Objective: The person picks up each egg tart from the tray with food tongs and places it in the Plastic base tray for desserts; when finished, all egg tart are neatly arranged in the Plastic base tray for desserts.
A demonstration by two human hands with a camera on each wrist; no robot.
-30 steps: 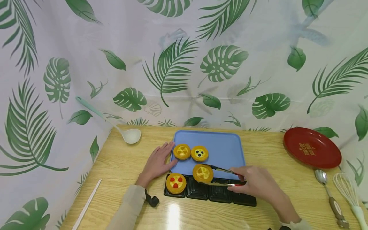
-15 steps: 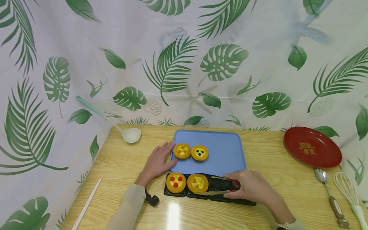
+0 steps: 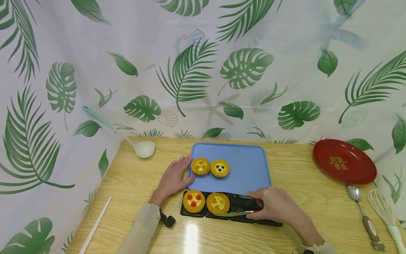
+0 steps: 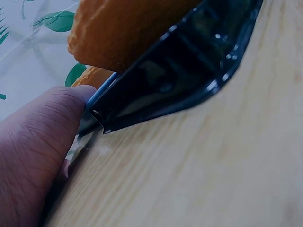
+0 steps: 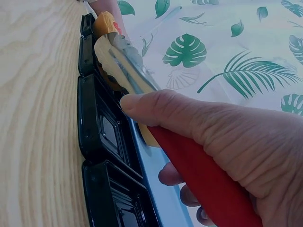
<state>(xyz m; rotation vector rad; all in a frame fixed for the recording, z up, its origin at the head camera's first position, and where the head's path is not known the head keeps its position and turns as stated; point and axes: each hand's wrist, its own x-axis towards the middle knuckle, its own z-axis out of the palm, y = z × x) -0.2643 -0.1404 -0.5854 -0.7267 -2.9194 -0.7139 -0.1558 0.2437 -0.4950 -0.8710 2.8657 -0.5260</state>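
Note:
My right hand (image 3: 279, 206) grips a pair of metal tongs (image 3: 236, 213) by their red handles (image 5: 203, 179). The tongs' arms lie spread on either side of an egg tart with yellow wedges (image 3: 218, 203). That tart sits in the second compartment from the left of a black four-part tray (image 3: 242, 204). A tart with red dots (image 3: 194, 201) fills the leftmost compartment. My left hand (image 3: 172, 178) rests with extended fingers at the left edge of a blue tray (image 3: 244, 162). On it are a tart with orange wedges (image 3: 200, 166) and one with dark berries (image 3: 220, 168).
A white ladle (image 3: 145, 149) leans at the back left against the leaf-print curtain. One pale stick (image 3: 95, 225) lies at the front left. To the right are a red plate (image 3: 344, 162), a spoon (image 3: 361, 211) and a whisk (image 3: 383, 211).
My right hand has lowered the yellow-wedge tart from above the blue tray's front edge into the black tray's second compartment, and the tongs have spread slightly. My left hand has stayed put.

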